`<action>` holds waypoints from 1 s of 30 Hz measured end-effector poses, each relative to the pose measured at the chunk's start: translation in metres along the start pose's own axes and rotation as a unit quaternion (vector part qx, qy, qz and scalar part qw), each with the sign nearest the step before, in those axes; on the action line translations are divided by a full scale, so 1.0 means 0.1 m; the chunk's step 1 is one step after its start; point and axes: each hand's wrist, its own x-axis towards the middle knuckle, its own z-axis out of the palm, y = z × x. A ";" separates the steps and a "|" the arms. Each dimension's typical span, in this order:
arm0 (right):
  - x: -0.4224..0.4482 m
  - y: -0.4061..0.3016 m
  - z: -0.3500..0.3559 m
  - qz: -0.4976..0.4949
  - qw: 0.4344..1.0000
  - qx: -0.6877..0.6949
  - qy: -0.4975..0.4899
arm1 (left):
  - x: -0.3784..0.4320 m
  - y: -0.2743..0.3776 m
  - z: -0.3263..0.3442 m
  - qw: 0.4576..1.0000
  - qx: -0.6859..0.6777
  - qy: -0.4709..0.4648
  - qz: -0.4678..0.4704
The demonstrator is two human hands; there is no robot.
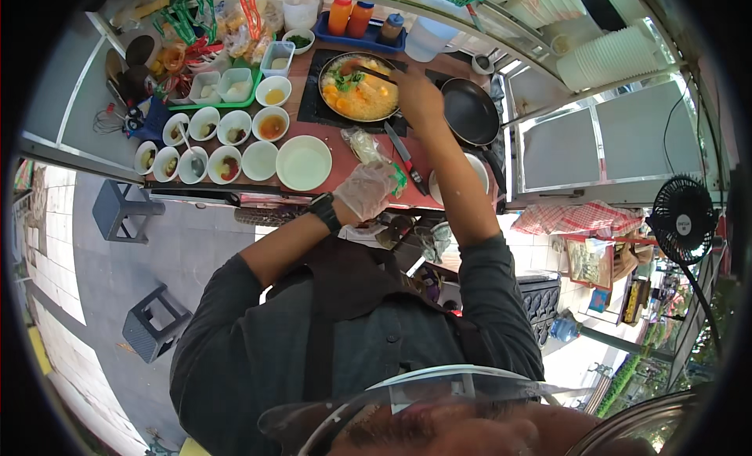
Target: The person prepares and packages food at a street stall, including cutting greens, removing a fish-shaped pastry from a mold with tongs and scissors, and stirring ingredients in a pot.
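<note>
My right hand, bare, grips the dark handle of a utensil whose brown end reaches into a frying pan of bubbling yellowish food with chopped greens and orange pieces. The pan sits on a black cooking surface. My left hand, in a clear plastic glove, holds a clear plastic bag with pale contents and a green part near the fingers. Between my hands a knife with a red and black handle lies on the reddish counter. Left of the bag stands a bowl of pale liquid.
Several small white bowls with seasonings fill the counter's left. Behind them is a green tray with containers. Squeeze bottles stand on a blue tray. An empty black frying pan lies right of my forearm; glass panels enclose the stall.
</note>
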 end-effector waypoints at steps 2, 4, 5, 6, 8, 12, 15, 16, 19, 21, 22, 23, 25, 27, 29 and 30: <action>0.10 0.01 0.18 0.007 0.998 -0.034 -0.043 | 0.13 -0.04 0.04 0.999 0.022 -0.028 -0.027; 0.13 0.04 0.26 0.012 0.999 -0.011 -0.047 | 0.16 -0.09 0.11 0.994 0.083 -0.045 -0.050; 0.14 0.08 0.22 0.033 0.997 -0.005 -0.066 | 0.15 -0.16 0.14 0.990 0.114 -0.051 -0.065; 0.15 0.01 -0.01 0.054 0.995 0.000 -0.088 | 0.11 -0.27 0.27 0.993 0.099 -0.009 -0.069; 0.11 0.09 -0.22 0.118 0.987 0.008 -0.105 | 0.17 -0.21 0.13 0.991 0.090 -0.054 -0.087; 0.10 0.21 -0.02 0.156 0.974 0.027 -0.162 | 0.21 -0.17 0.05 0.988 0.078 -0.079 -0.103; 0.09 0.23 -0.05 0.192 0.964 0.061 -0.173 | 0.27 -0.19 0.07 0.981 0.111 -0.108 -0.117; 0.14 0.34 0.04 0.196 0.961 0.068 -0.185 | 0.27 -0.19 0.09 0.982 0.112 -0.100 -0.115; 0.15 0.31 0.16 0.181 0.963 0.094 -0.177 | 0.25 -0.20 0.11 0.986 0.107 -0.074 -0.107; 0.14 0.17 0.11 0.170 0.966 0.109 -0.159 | 0.20 -0.20 0.09 0.991 0.088 -0.057 -0.087; 0.14 0.07 -0.01 0.169 0.967 0.115 -0.153 | 0.19 -0.19 0.08 0.991 0.072 -0.055 -0.094; 0.13 0.00 -0.06 0.169 0.967 0.121 -0.148 | 0.20 -0.19 0.07 0.992 0.057 -0.053 -0.101; 0.09 -0.04 0.05 0.148 0.967 0.126 -0.163 | 0.20 -0.18 0.02 0.993 0.041 -0.047 -0.098; 0.08 -0.07 0.05 0.137 0.968 0.127 -0.167 | 0.14 -0.14 -0.02 0.994 0.039 -0.034 -0.092; 0.06 -0.11 -0.07 0.136 0.970 0.125 -0.159 | 0.07 -0.15 0.02 0.996 0.037 -0.012 -0.082; 0.05 -0.14 -0.12 0.129 0.972 0.112 -0.159 | 0.04 -0.12 0.03 0.997 0.033 -0.005 -0.074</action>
